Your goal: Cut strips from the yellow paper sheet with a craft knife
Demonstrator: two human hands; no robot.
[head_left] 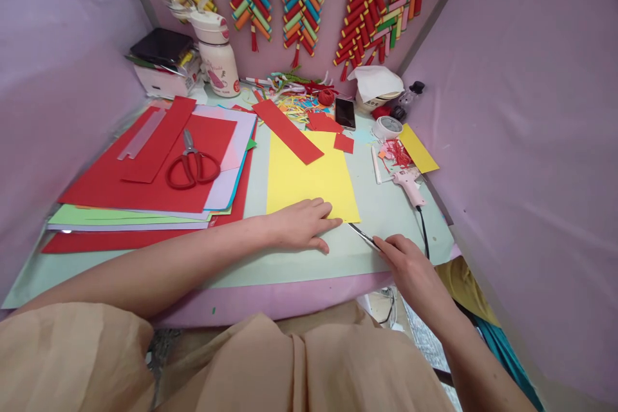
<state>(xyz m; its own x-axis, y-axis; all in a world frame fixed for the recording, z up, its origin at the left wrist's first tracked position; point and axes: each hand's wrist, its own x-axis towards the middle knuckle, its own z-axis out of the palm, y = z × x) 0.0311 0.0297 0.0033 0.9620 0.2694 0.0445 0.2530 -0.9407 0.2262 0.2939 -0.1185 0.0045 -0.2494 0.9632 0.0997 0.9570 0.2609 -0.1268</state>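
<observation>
A sheet of yellow paper lies in the middle of the table. My left hand rests on its near edge, palm down, fingers stretched out and apart. In my right hand is a slim metal tool, silver with a dark part, whose exact kind I cannot make out. Its tip reaches the near right corner of the yellow sheet, just beyond my left index finger. A red paper strip lies slantwise across the sheet's far edge. Small red paper pieces lie beside its far right corner.
Red-handled scissors lie on stacked coloured paper at left. A pink glue gun with a black cord lies at right, near a white tape roll. Behind are a white bottle, phone and paper scraps.
</observation>
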